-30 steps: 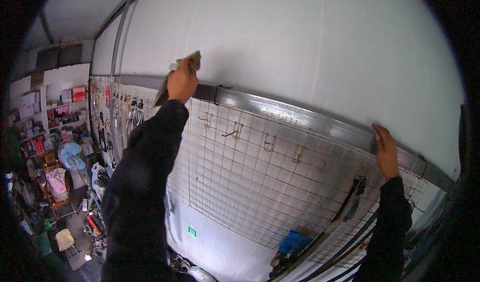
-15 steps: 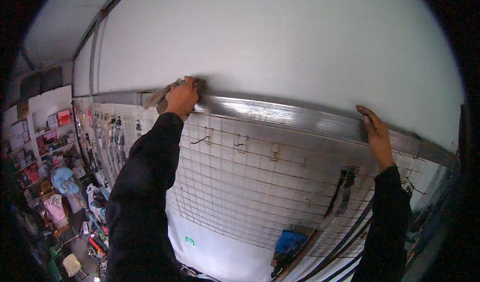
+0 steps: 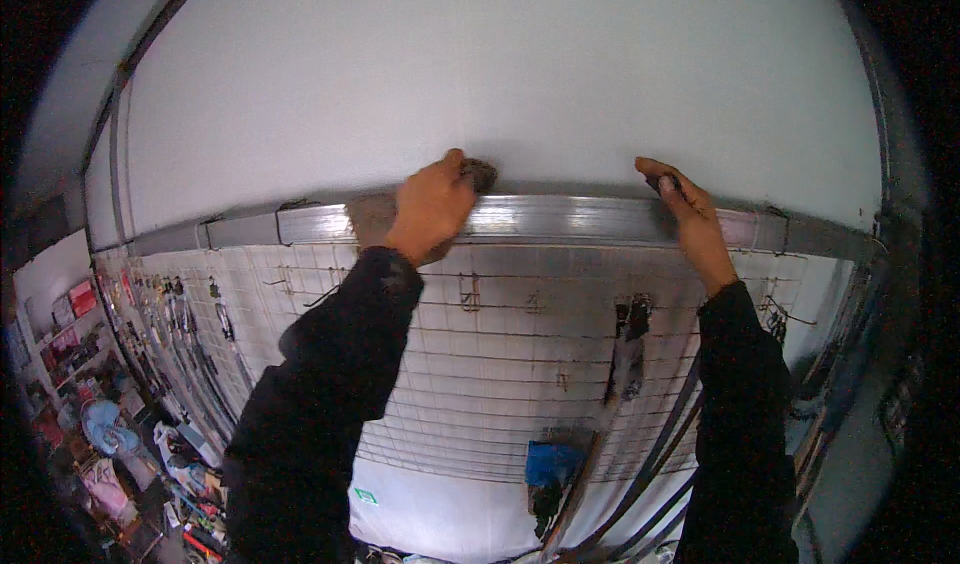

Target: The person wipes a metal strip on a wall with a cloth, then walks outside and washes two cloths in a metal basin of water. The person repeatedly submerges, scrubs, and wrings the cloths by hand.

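Gripping a grey-brown cloth (image 3: 370,219), the left hand (image 3: 435,204) has come closer to the right hand (image 3: 692,219) than it was half a second ago, and the head view has turned rightward. Of the two hands, the left is closed around the bunched cloth, which lies against the upper part of a shiny metal rail (image 3: 570,219); one end sticks out past the fingers and the rest hangs at the hand's left. The right hand is half open at the same rail, its fingers bent near the top edge; a dark patch between finger and thumb is too unclear to name. Both forearms wear black sleeves (image 3: 310,404).

Above the rail stretches a pale wall panel (image 3: 520,64). Below it hangs a wire grid (image 3: 460,349) with small metal hooks (image 3: 470,294) near its top. Lower down, a blue object (image 3: 552,462) stands out in front of the grid, and dark cables (image 3: 652,464) slant beside the right sleeve. Toward the left, long items (image 3: 180,319) hang in a row along the grid. Farther off stand loaded shelves (image 3: 72,349) and a blue fan (image 3: 108,427), with a green sign (image 3: 366,496) on the white surface under the grid.
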Tool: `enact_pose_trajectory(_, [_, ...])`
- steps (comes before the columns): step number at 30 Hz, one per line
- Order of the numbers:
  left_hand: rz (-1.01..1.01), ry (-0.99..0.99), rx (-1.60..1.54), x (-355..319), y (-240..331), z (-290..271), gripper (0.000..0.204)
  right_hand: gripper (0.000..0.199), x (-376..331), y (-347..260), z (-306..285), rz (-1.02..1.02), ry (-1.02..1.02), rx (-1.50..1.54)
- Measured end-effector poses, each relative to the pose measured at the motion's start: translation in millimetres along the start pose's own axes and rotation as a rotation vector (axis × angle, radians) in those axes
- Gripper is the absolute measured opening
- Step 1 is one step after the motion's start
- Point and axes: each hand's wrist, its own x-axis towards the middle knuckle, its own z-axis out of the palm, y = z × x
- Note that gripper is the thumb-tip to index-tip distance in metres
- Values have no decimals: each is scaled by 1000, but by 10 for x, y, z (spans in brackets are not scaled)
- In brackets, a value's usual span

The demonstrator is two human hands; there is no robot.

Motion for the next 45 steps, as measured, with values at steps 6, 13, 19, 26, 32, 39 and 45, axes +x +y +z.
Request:
enact_pose_trajectory(6, [126, -50, -177, 241, 955, 644, 32, 44, -364, -213, -157, 43, 181, 130])
enact_pose_trajectory(13, [212, -95, -191, 441, 1991, 1374, 38, 44, -1546, -552, -287, 111, 241, 288])
enact_pose_trajectory(19, [336, -89, -293, 433, 2347, 1640, 46, 47, -2084, -551, -110, 269, 317, 241])
enact_pose_trajectory(26, [452, -198, -146, 386, 1955, 1330, 48, 47, -2334, -543, 173, 243, 267, 274])
enact_pose_trajectory(32, [233, -256, 28, 196, 765, 564, 46, 55, -2597, -564, 57, 380, 361, 196])
enact_pose_trajectory(39, [-24, 15, 166, -300, -900, -508, 31, 56, -2949, -526, 71, 495, 350, 106])
enact_pose_trajectory(45, [-72, 381, 477, -620, -1385, -756, 33, 53, -3453, -485, -18, 564, 372, 44])
